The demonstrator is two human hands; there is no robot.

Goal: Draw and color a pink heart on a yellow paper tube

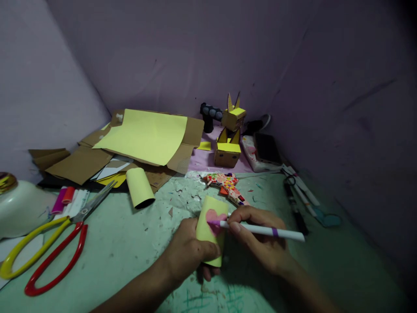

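Slippage of the purple marker (260,229), pinched in the fingers of your right hand (265,245), could overrun the pink heart (211,214), and excess pressure from your left hand (189,248), gripping the yellow tube (203,228) over the desk (124,248), could dent it.

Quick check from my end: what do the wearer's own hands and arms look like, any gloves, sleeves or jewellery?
Both the left hand and the right hand are ungloved, with no ring, watch or bracelet visible. The left forearm and right forearm show no sleeve within the picture.
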